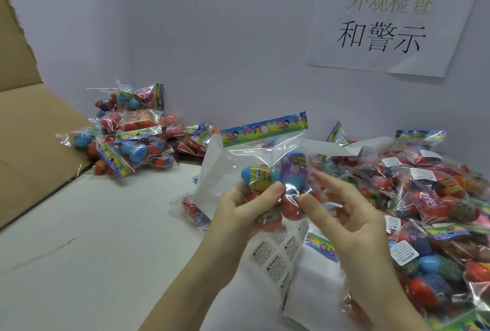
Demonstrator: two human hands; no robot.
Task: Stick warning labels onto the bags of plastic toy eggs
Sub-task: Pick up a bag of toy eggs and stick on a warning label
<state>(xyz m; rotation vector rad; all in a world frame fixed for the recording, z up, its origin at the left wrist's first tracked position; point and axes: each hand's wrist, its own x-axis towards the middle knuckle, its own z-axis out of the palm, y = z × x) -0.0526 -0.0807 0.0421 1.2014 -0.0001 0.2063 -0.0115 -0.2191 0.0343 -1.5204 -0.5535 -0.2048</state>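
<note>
bag (254,171): clear, rainbow header | eggs (261,174): blue, red | table (92,251): white

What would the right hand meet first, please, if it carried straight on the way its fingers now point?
Probably the held bag of eggs: the right hand points up-left at it, fingertips seemingly touching it already, though depth is unclear.

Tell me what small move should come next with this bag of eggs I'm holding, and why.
Probably reach the right hand down to the sheet of warning labels and peel one off. The left hand already grips the held bag upright, no white label shows on its facing side, and the right hand's fingers are free. Bags in the right-hand pile already carry labels.
</note>
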